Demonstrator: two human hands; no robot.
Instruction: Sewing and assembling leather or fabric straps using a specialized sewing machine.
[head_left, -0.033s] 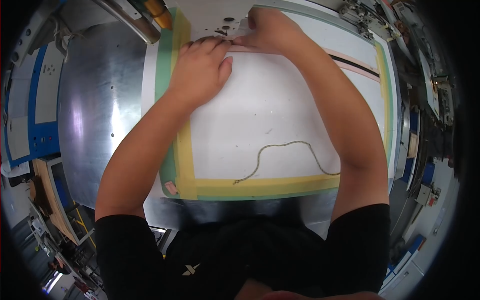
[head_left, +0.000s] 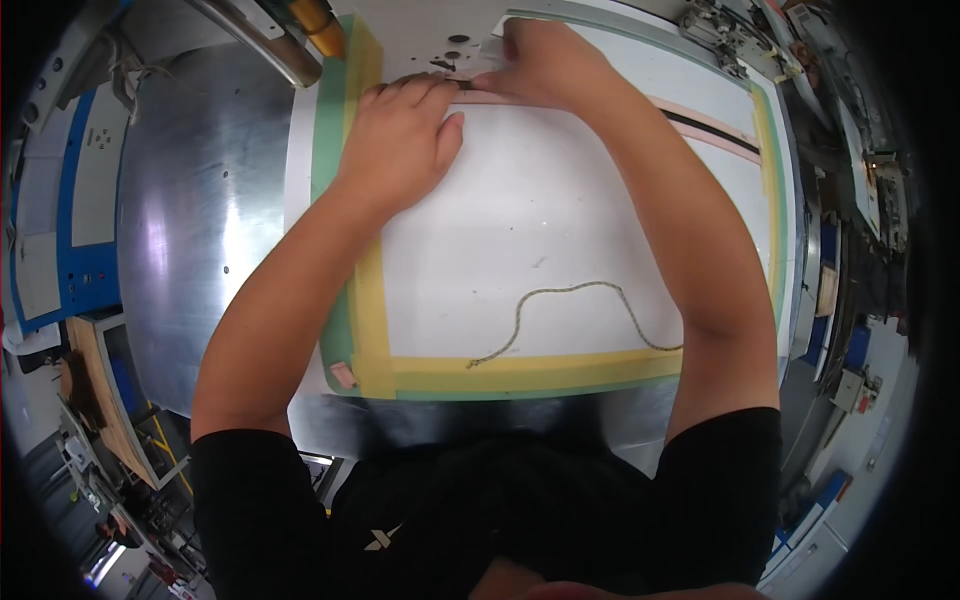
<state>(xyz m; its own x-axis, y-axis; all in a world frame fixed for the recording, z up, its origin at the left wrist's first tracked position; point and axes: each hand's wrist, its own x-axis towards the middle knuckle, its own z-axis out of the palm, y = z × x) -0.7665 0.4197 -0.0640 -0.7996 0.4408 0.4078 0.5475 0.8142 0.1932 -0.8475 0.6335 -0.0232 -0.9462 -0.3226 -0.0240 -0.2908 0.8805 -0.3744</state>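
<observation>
My left hand [head_left: 402, 140] lies palm down at the far left of a white work board [head_left: 510, 190]. Its fingers stretch over the end of a pink strip, and the thumb stands apart. Close to those fingertips, my right hand [head_left: 550, 65] is curled, thumb and finger pressed together at the strip. What they pinch is too small to make out. A short dark piece shows between the two hands. Past my right forearm the pink strip [head_left: 710, 133] reappears with a black band along its middle. A thin speckled cord [head_left: 570, 290] curves over the board's near part.
Yellow tape [head_left: 372, 320] and green edging [head_left: 336, 340] border the board. A small pink scrap [head_left: 343, 375] lies at the near left corner. Left stand a shiny metal surface [head_left: 180, 220] and a blue-framed panel [head_left: 90, 250]. A metal bar [head_left: 265, 45] juts in at upper left; machinery [head_left: 715, 40] stands far right.
My right hand has shifted very slightly to the right and toward me. My left hand and the cord stay as they were.
</observation>
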